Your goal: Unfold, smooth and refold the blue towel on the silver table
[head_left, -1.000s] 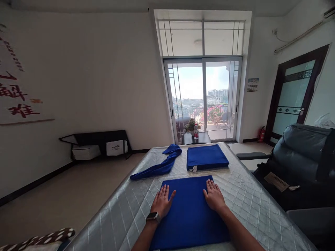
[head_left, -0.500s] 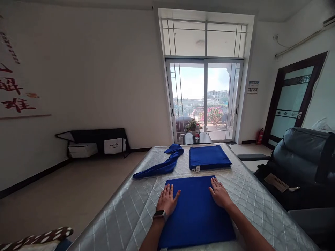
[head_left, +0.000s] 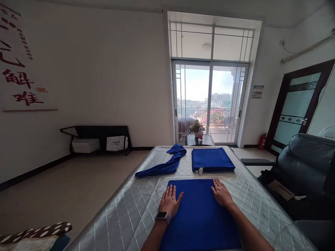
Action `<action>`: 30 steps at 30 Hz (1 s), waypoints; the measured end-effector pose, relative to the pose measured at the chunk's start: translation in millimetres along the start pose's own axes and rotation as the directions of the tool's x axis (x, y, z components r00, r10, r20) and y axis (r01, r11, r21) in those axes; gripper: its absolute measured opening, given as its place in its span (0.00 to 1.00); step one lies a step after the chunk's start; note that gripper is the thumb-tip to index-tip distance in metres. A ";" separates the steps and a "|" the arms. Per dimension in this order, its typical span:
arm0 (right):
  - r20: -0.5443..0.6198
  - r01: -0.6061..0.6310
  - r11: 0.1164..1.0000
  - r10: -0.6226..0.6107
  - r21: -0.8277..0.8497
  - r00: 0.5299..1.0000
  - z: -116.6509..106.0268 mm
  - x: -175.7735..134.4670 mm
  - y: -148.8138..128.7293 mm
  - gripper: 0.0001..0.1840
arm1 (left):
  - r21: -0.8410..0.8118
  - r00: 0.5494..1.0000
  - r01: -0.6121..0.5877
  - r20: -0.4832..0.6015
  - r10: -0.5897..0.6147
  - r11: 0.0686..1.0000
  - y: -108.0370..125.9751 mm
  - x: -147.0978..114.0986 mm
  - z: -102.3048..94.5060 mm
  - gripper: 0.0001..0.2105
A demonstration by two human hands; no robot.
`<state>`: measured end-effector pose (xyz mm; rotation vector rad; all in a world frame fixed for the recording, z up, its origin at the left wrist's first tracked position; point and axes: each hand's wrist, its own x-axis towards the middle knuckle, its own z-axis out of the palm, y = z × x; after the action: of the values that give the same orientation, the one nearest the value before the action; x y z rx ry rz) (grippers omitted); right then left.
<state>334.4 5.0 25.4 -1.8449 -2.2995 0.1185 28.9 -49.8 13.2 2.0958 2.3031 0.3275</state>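
Observation:
A folded blue cloth (head_left: 200,216) lies flat right in front of me on a silver quilted surface (head_left: 125,205). My left hand (head_left: 169,202) rests open on its left edge, fingers spread; a watch is on that wrist. On the far right edge of the cloth, my right hand (head_left: 222,192) lies open and flat. Beyond them sits a thick folded stack of blue cloth (head_left: 212,158) with a white tag at its near edge. To its left is a loose, twisted strip of blue cloth (head_left: 167,164).
A black armchair (head_left: 306,164) with a brown paper item on it stands at the right. Past the far edge is a small table (head_left: 192,141) with a plant and a bottle (head_left: 200,133). A low black rack (head_left: 104,131) holds white boxes by the wall.
The view has tilted and shifted slightly, so the room appears moved to the right. Both hands stay flat on the folded cloth, in nearly the same places.

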 end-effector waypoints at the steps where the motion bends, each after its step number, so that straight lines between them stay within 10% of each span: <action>1: -0.001 0.000 1.000 0.000 0.000 1.000 0.7 -0.3 0.3 0.36 | 0.001 1.000 0.005 -0.009 -0.005 1.000 -0.2 0.3 1.2 0.43; 19: 0.000 -0.025 0.995 0.025 0.093 1.000 -5.1 -3.2 1.9 0.36 | 0.058 0.989 0.148 -0.006 -0.148 0.987 3.7 16.1 4.3 0.48; 30: -0.059 0.043 0.997 -0.039 0.065 0.997 2.3 -5.2 9.8 0.34 | -0.144 0.900 -0.432 -0.013 0.435 0.890 198.5 37.7 28.3 0.33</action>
<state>344.3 2.3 20.9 -1.7453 -2.2652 0.1321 224.3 7.8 22.4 2.5028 1.7141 0.4575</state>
